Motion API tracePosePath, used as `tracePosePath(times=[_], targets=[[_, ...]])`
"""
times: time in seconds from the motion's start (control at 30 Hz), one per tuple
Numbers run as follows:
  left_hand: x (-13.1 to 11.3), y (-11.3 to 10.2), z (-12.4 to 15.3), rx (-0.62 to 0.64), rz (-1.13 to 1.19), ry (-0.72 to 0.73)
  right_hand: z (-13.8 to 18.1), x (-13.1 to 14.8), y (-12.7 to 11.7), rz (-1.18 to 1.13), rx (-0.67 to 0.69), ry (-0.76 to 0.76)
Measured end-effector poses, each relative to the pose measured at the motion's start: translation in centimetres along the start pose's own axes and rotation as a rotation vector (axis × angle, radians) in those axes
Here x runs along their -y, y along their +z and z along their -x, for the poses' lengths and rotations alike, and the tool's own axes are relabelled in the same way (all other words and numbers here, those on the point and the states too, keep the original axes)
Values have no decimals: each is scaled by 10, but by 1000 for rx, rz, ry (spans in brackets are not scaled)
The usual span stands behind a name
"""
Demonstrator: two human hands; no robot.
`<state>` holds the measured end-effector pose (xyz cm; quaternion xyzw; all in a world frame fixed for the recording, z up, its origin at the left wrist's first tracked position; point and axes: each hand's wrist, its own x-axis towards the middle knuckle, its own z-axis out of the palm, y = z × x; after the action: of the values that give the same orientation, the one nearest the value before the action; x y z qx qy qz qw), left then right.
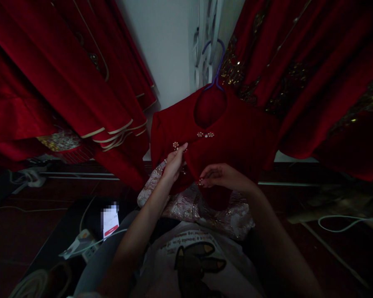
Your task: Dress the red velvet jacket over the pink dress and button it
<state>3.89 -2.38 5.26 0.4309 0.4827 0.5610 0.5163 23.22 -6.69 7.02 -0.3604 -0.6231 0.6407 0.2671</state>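
A short-sleeved red top point(236, 140) hangs in front of me on a purple hanger point(219, 68). A beaded flower clasp point(205, 135) joins its front just below the neck opening. Lower down, the front panels part. My left hand point(174, 162) is closed on the edge of the left panel, beside another beaded clasp piece point(175, 145). At the right panel's edge, the fingers of my right hand point(219, 176) pinch a small beaded clasp piece point(200, 182). Pale patterned fabric with a metallic sheen point(186, 209) lies under the top, across my lap.
Red garments with gold trim point(112, 95) hang on the left, and sequined red ones point(286, 82) on the right. A white metal rack point(205, 45) stands behind the hanger. A lit phone point(110, 223) and a power strip point(88, 244) with cables lie at lower left.
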Motion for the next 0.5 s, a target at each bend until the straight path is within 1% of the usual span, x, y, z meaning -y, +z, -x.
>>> tracePosePath(times=[0.03,0.07,0.13,0.2,0.23,0.3,0.37,0.43,0.5], targets=[[-6,4,1,37,-65,75,3,2,-3,16,29,3],[-13,7,1,55,-136,191,6,3,-7,33,56,8],[-30,14,0,72,-321,482,13,7,-15,71,99,19],[-47,18,-3,116,-603,716,19,12,-21,108,139,36],[-54,20,-6,138,-762,792,21,14,-23,121,159,47],[-65,23,-11,156,-1049,876,25,19,-25,145,192,71],[-72,25,-17,149,-1234,915,28,24,-25,171,207,93],[-76,28,-21,174,-1331,960,29,26,-24,201,218,111],[-80,29,-25,216,-1379,1038,29,25,-24,218,218,99]])
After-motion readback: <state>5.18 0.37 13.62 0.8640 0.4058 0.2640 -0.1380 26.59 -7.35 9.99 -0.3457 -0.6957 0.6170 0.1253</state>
